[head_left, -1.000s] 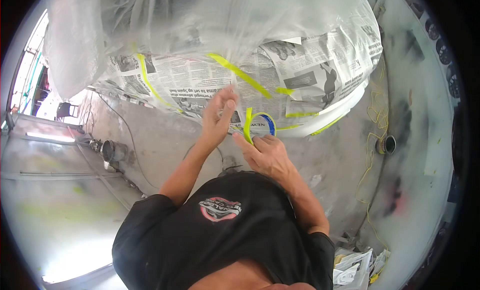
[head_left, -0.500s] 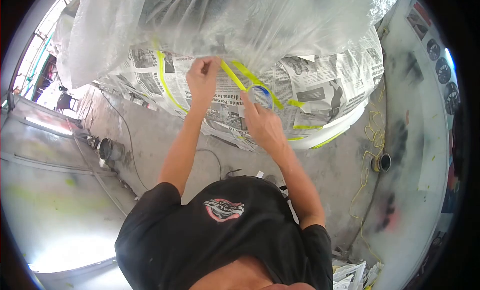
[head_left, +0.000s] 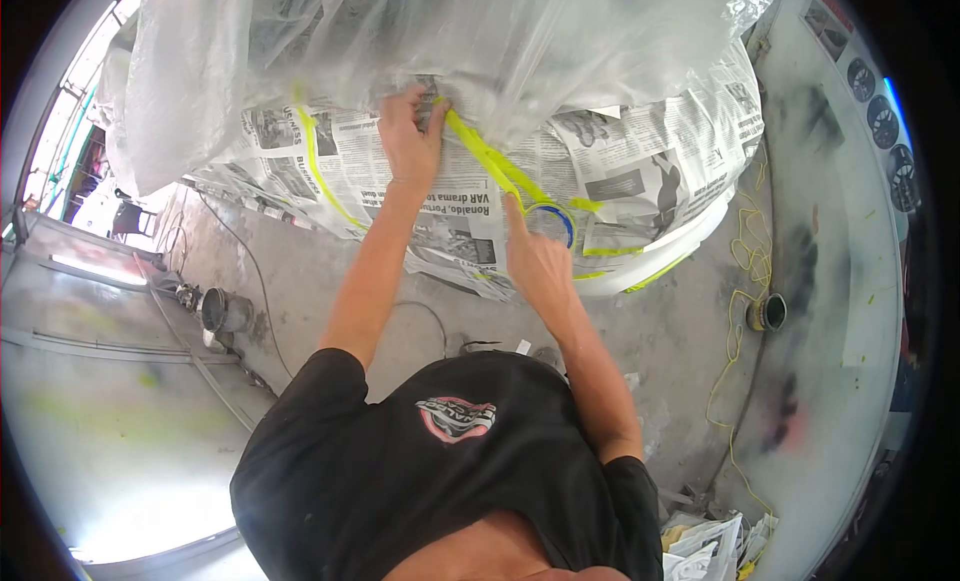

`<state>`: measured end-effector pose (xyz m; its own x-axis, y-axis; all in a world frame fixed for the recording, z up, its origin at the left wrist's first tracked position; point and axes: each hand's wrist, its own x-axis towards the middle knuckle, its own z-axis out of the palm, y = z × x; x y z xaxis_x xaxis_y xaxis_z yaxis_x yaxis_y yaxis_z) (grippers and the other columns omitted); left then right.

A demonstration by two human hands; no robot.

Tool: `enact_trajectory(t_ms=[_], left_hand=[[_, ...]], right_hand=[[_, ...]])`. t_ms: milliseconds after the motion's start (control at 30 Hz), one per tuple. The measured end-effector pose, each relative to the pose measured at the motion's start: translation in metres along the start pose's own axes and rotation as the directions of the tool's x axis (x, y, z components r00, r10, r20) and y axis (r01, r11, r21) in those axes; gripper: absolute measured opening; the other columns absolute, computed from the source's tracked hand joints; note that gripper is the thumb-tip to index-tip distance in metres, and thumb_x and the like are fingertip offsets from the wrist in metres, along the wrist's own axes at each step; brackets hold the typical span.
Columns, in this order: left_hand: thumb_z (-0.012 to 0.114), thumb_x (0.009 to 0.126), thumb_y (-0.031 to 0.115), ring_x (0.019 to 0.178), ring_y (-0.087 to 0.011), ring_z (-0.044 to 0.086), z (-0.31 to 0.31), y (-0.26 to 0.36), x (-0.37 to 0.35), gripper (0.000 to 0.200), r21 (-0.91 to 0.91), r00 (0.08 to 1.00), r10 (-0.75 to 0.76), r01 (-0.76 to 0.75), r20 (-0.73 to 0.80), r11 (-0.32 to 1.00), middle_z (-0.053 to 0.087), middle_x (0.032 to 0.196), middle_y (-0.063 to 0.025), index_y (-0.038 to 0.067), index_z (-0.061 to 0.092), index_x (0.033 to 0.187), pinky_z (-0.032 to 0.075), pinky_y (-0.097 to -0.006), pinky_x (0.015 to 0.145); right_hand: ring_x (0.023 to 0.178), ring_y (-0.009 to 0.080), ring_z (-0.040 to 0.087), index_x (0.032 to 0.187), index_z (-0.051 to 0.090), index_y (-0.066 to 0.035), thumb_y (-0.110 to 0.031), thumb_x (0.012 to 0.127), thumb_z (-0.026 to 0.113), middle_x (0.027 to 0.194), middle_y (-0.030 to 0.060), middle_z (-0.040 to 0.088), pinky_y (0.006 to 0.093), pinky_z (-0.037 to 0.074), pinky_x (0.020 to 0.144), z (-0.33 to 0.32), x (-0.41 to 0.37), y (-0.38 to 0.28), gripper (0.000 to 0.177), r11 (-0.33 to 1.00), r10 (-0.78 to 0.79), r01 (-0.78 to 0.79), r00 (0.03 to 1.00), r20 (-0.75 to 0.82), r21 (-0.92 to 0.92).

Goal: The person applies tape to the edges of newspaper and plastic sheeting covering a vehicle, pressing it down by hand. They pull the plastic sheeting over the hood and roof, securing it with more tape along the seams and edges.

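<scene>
Newspaper sheets (head_left: 640, 181) cover a rounded body, with a clear plastic sheet (head_left: 400, 41) draped above them. My left hand (head_left: 408, 146) rests on the newspaper at the plastic's lower edge, fingers apart, its thumb and forefinger at the upper end of a yellow tape strip (head_left: 480, 153). The strip slants down to the right towards my right hand (head_left: 538, 261). That hand is closed around the near side of a yellow tape roll (head_left: 552, 221) with a blue inner ring, its forefinger extended along the strip. Another yellow line (head_left: 315, 161) runs down the newspaper at the left.
A dark can (head_left: 768, 313) and a yellow cord (head_left: 738, 351) lie on the floor at the right. Another container (head_left: 225, 309) is at the left, beside a dark cable (head_left: 262, 271). Crumpled paper (head_left: 705, 551) lies at the bottom right.
My right hand and the roll have moved down and slightly right, with more tape between my hands. My left hand has shifted slightly, its fingers spreading against the newspaper.
</scene>
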<state>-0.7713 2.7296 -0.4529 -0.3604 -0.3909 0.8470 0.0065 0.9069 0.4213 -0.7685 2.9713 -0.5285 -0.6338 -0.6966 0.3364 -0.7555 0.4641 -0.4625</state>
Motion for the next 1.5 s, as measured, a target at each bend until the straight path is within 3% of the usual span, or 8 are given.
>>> enact_trajectory(t_ms=[133, 333, 567, 633, 767, 1067, 1267, 1500], left_hand=[[0.075, 0.082, 0.013, 0.092, -0.027, 0.059, 0.004, -0.015, -0.01, 0.025, 0.126, 0.974, 0.191, -0.206, 0.119, 0.97, 0.064, 0.113, -0.0045, 0.012, 0.073, 0.107, 0.044, -0.0405, 0.081], [0.078, 0.08, 0.034, 0.122, -0.032, 0.05, -0.012, 0.018, -0.032, 0.057, 0.277, 0.939, 0.232, -0.301, 0.254, 0.913, 0.059, 0.134, -0.0088, 0.007, 0.065, 0.128, 0.037, -0.0463, 0.101], [0.081, 0.059, 0.072, 0.146, -0.0479, 0.018, 0.0, 0.045, -0.051, 0.134, 0.367, 0.926, -0.02, -0.13, 0.377, 0.921, 0.025, 0.158, -0.0258, -0.007, 0.025, 0.152, 0.013, -0.0649, 0.115], [0.082, 0.055, 0.075, 0.148, -0.0503, 0.01, 0.004, 0.056, -0.052, 0.146, 0.427, 0.9, -0.108, -0.092, 0.421, 0.899, 0.017, 0.16, -0.0285, -0.008, 0.015, 0.154, 0.008, -0.0677, 0.115], [0.08, 0.052, 0.079, 0.15, -0.0507, 0.004, 0.008, 0.049, -0.056, 0.152, 0.425, 0.894, -0.099, -0.108, 0.437, 0.899, 0.011, 0.162, -0.0295, -0.008, 0.009, 0.155, 0.003, -0.07, 0.114], [0.082, 0.057, 0.075, 0.15, -0.0511, -0.001, 0.016, 0.041, -0.075, 0.149, 0.408, 0.906, -0.012, -0.179, 0.424, 0.895, 0.006, 0.162, -0.0313, -0.007, 0.006, 0.156, -0.002, -0.0693, 0.115], [0.086, 0.057, 0.068, 0.15, -0.0511, -0.004, 0.02, 0.073, -0.096, 0.152, 0.316, 0.886, -0.024, -0.139, 0.462, 0.939, -0.001, 0.162, -0.0331, -0.005, -0.002, 0.156, -0.003, -0.0688, 0.115], [0.089, 0.056, 0.065, 0.15, -0.0505, -0.004, 0.028, 0.082, -0.102, 0.153, 0.353, 0.874, -0.086, -0.101, 0.478, 0.93, -0.002, 0.162, -0.0324, -0.004, -0.005, 0.156, -0.001, -0.0683, 0.116]], right_hand=[[0.05, 0.0355, 0.063, 0.15, 0.036, -0.002, -0.007, 0.084, 0.057, 0.059, 0.018, 0.063, 0.0485, 0.048, 0.048, -0.008, 0.007, -0.008, 0.07, 0.998, 0.069, -0.068, 0.994, 0.084, -0.016], [0.052, 0.0364, 0.065, 0.15, 0.034, 0.001, -0.004, 0.082, 0.056, 0.062, 0.0201, 0.065, 0.0489, 0.049, 0.049, -0.005, 0.007, -0.009, 0.072, 0.996, 0.086, -0.086, 0.99, 0.112, -0.001], [0.053, 0.0354, 0.065, 0.15, 0.037, -0.004, -0.008, 0.086, 0.057, 0.065, 0.0173, 0.065, 0.0482, 0.049, 0.051, -0.007, 0.004, -0.01, 0.067, 0.995, 0.097, -0.096, 0.99, 0.099, -0.012], [0.053, 0.0335, 0.064, 0.15, 0.038, -0.003, -0.008, 0.087, 0.057, 0.068, 0.0147, 0.065, 0.0463, 0.05, 0.05, 0.004, -0.004, 0.0, 0.065, 0.994, -0.106, 0.107, 0.993, 0.05, -0.023], [0.053, 0.0298, 0.063, 0.15, 0.038, -0.002, -0.007, 0.088, 0.057, 0.073, 0.0105, 0.064, 0.0425, 0.05, 0.049, 0.008, -0.041, 0.027, 0.065, 0.956, -0.293, 0.291, 0.947, -0.134, -0.036], [0.054, 0.0277, 0.067, 0.152, 0.03, 0.003, -0.013, 0.084, 0.059, 0.072, 0.0137, 0.067, 0.0414, 0.053, 0.046, 0.018, -0.044, 0.028, 0.076, 0.97, 0.161, -0.135, 0.98, 0.119, -0.202], [0.055, 0.0264, 0.069, 0.15, 0.034, 0.004, -0.015, 0.084, 0.061, 0.073, 0.0147, 0.068, 0.0413, 0.054, 0.046, 0.014, -0.041, 0.022, 0.074, 0.963, 0.204, -0.168, 0.966, 0.16, -0.212], [0.055, 0.0248, 0.067, 0.127, 0.056, 0.0, -0.012, 0.084, 0.059, 0.078, 0.0118, 0.067, 0.0392, 0.052, 0.046, 0.025, -0.07, 0.044, 0.045, 0.985, -0.168, 0.171, 0.981, 0.097, -0.016]])
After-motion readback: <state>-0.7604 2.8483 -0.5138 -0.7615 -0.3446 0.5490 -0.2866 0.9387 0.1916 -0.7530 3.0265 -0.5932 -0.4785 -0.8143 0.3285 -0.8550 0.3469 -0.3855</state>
